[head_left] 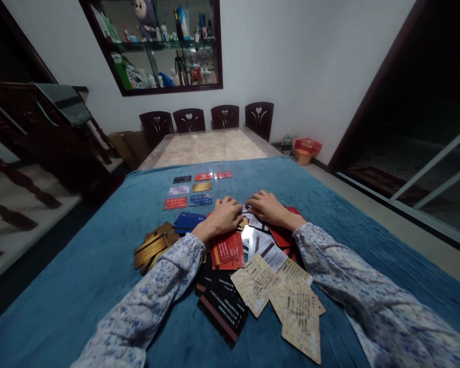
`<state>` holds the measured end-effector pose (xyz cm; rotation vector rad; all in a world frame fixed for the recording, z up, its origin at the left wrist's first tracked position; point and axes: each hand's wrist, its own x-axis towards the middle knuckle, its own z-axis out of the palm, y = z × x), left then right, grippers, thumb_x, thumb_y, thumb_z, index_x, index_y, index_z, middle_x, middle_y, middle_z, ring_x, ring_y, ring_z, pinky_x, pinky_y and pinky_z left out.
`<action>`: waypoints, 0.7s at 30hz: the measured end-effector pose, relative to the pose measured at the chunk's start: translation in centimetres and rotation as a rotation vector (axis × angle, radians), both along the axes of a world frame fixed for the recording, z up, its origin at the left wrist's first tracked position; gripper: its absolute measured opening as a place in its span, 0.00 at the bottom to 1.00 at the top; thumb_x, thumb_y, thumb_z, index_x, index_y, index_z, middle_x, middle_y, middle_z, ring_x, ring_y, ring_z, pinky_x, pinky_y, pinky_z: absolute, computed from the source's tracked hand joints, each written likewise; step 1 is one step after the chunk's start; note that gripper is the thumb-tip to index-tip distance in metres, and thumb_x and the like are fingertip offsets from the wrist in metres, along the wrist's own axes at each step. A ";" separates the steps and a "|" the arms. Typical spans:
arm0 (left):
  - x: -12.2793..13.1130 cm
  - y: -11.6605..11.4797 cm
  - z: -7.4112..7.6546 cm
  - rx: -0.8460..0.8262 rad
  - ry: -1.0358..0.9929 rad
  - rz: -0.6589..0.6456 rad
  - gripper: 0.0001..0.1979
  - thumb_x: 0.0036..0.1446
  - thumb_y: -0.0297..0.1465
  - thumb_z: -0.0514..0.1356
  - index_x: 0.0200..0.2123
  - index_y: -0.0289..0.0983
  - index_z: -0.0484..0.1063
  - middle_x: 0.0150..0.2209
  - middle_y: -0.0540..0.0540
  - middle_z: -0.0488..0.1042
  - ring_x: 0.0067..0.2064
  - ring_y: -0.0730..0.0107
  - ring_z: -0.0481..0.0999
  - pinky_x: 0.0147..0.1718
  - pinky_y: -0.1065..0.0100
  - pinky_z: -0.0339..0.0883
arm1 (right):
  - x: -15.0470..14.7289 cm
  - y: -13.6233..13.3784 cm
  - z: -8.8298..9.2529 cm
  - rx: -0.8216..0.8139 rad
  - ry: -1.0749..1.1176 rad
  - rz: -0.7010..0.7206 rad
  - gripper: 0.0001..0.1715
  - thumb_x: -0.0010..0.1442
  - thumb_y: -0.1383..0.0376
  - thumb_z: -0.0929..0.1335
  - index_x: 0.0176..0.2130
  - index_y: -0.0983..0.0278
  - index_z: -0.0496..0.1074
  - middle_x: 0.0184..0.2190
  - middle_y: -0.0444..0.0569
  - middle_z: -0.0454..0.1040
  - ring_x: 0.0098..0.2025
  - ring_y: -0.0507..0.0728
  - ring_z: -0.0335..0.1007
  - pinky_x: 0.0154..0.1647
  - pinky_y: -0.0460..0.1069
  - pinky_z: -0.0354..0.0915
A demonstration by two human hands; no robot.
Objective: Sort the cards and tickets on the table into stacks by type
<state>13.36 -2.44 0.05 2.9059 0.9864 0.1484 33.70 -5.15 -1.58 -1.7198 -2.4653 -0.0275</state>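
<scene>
Over the middle of a loose pile of cards, my left hand [225,215] bends its fingers down, closed; what they hold, if anything, is hidden beneath them. Facing it, my right hand [269,208] has its fingers closed at the edge of a white card [256,220] with a dark stripe. Red cards [227,248] lie below my left hand, and another white striped card [267,250] lies between my wrists. Nearer to me are black cards [224,309] and cream patterned cards [299,319]. Blue cards [189,221] and gold cards [152,249] sit left of my left wrist.
Beyond the pile, several cards lie apart in short rows, among them a gold card [202,187] and a black card [182,179]. A blue cloth [99,245] covers the near table; the bare tabletop [214,145] shows behind it. Several dark chairs [189,120] stand at the far end.
</scene>
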 end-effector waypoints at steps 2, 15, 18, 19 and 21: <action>0.0 0.0 0.1 0.005 0.009 0.026 0.11 0.67 0.33 0.57 0.48 0.38 0.76 0.52 0.38 0.75 0.58 0.49 0.66 0.52 0.48 0.63 | -0.1 0.2 0.1 -0.012 0.009 0.008 0.19 0.72 0.60 0.62 0.55 0.59 0.77 0.53 0.57 0.76 0.54 0.65 0.63 0.46 0.55 0.58; -0.5 0.3 0.5 0.078 0.011 0.004 0.15 0.67 0.28 0.53 0.37 0.37 0.81 0.46 0.37 0.79 0.56 0.50 0.66 0.51 0.48 0.59 | 0.7 0.1 0.9 -0.047 0.084 0.081 0.19 0.68 0.60 0.65 0.53 0.60 0.79 0.49 0.55 0.79 0.51 0.64 0.66 0.47 0.55 0.59; -0.7 0.5 0.8 0.115 0.046 0.006 0.14 0.65 0.28 0.54 0.36 0.36 0.81 0.46 0.36 0.80 0.57 0.48 0.66 0.51 0.48 0.58 | 0.7 0.1 0.9 -0.040 0.096 0.081 0.20 0.68 0.58 0.66 0.54 0.60 0.79 0.49 0.55 0.80 0.51 0.64 0.67 0.48 0.55 0.59; -0.8 0.7 0.8 0.127 0.063 0.008 0.12 0.64 0.29 0.56 0.36 0.36 0.81 0.46 0.35 0.80 0.57 0.47 0.67 0.50 0.48 0.58 | 0.7 0.1 0.9 -0.036 0.100 0.078 0.20 0.68 0.57 0.66 0.54 0.60 0.79 0.48 0.55 0.80 0.51 0.64 0.67 0.48 0.55 0.60; -1.1 1.0 0.9 0.143 0.089 0.012 0.10 0.63 0.30 0.58 0.35 0.36 0.80 0.45 0.35 0.80 0.56 0.47 0.67 0.50 0.50 0.58 | 0.7 0.2 1.0 -0.029 0.102 0.069 0.21 0.67 0.55 0.66 0.54 0.60 0.80 0.48 0.56 0.80 0.51 0.64 0.67 0.48 0.55 0.60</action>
